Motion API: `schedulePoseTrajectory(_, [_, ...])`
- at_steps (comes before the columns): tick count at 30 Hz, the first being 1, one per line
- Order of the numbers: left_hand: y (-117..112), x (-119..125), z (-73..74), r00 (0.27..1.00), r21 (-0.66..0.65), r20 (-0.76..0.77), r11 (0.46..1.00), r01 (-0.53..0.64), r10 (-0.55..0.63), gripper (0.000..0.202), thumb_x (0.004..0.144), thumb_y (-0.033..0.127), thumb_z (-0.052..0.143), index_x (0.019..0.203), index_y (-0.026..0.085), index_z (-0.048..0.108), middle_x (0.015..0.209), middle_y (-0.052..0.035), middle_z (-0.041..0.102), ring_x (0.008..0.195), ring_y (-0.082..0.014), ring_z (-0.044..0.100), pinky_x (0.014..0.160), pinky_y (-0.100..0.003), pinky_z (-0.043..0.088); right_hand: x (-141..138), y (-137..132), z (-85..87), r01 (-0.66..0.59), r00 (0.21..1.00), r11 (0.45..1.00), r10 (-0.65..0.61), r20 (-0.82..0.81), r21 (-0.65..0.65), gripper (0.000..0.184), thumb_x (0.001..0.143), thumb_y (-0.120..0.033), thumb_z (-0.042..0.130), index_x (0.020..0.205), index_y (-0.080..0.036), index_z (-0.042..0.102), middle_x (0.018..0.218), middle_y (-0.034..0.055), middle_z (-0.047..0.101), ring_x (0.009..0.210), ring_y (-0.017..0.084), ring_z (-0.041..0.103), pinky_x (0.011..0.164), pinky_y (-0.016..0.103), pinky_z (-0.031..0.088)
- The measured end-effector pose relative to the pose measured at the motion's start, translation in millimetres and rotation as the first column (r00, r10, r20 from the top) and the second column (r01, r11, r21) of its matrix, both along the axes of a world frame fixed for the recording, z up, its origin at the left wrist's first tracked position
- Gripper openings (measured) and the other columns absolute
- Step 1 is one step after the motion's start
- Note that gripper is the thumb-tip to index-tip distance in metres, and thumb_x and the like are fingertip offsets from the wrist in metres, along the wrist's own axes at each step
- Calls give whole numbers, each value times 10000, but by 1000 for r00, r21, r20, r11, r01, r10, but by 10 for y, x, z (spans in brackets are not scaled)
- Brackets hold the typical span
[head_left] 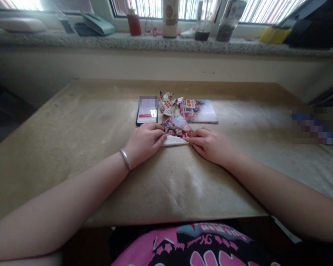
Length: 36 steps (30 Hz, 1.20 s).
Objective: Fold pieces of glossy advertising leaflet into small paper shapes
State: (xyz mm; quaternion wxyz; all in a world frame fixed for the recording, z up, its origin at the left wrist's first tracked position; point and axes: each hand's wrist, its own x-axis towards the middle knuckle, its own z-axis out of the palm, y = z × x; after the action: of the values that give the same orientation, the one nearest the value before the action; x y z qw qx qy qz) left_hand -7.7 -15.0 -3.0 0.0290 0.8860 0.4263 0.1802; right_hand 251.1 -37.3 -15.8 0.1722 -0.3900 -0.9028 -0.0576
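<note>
A sheet of printed paper (179, 127), folded and showing a colourful photo side, lies on the table in front of me. Along its near edge runs a white folded strip. My left hand (147, 141), with a silver bangle at the wrist, presses and pinches the paper's left end. At the right end, my right hand (209, 145) pinches the fold between thumb and fingers. Just beyond the paper sits a crumpled folded paper piece (167, 103) with red and white print. A phone (147, 115) with its screen lit lies by my left fingers.
A colourful printed booklet (204, 111) lies behind my right hand. The table (166, 184) has a beige cover. Bottles and a red jar (134, 24) stand on the stone windowsill (113, 43). A blurred, pixelated item (316, 127) is at the table's right.
</note>
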Motion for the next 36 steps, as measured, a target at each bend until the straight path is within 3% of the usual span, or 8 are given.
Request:
schedulePoseTrajectory(2, [-41, -35, 25, 982, 36, -89, 985, 171, -167, 274, 939, 365, 508, 1029, 204, 710, 1094, -41, 684, 1013, -206, 603, 923, -351, 487, -2, 1, -2, 2, 1000, 1000, -2, 1, -1, 284, 931, -234, 516, 1119, -209, 728, 1024, 87, 704, 898, 212, 615, 782, 331, 494])
schedulePoseTrajectory(3, [-61, -46, 37, 973, 69, -132, 977, 202, -191, 267, 925, 368, 535, 1062, 210, 701, 1109, -41, 684, 1015, -213, 606, 902, -348, 497, -4, 1, -1, 1, 1000, 1000, -1, 3, -1, 282, 928, -229, 519, 1116, -206, 729, 1020, 87, 705, 894, 212, 616, 780, 331, 495])
schedulePoseTrajectory(10, [-111, -36, 55, 937, 222, -325, 952, 210, -131, 269, 969, 307, 462, 1073, 213, 691, 1062, -46, 712, 897, -201, 663, 723, -313, 532, -13, -6, 18, 7, 1000, 1000, -7, 20, 1, 293, 940, -229, 500, 1125, -199, 724, 1013, 91, 704, 899, 215, 615, 772, 332, 494])
schedulePoseTrajectory(28, [-128, 45, 8, 923, 236, -368, 949, 210, -113, 320, 980, 273, 420, 1114, 119, 666, 1090, -97, 704, 966, -230, 661, 839, -352, 548, -1, -36, 21, 21, 992, 998, -27, 125, 56, 307, 958, -240, 466, 1152, -204, 701, 1001, 90, 698, 888, 207, 600, 736, 312, 466])
schedulePoseTrajectory(36, [-137, 66, 36, 932, 194, -350, 966, 173, -96, 306, 972, 260, 429, 1113, 123, 663, 1070, -107, 703, 956, -240, 659, 791, -360, 553, 16, -55, 41, 49, 992, 998, -52, 117, 35, 287, 955, -258, 485, 1119, -225, 718, 954, 63, 705, 839, 187, 611, 705, 296, 446])
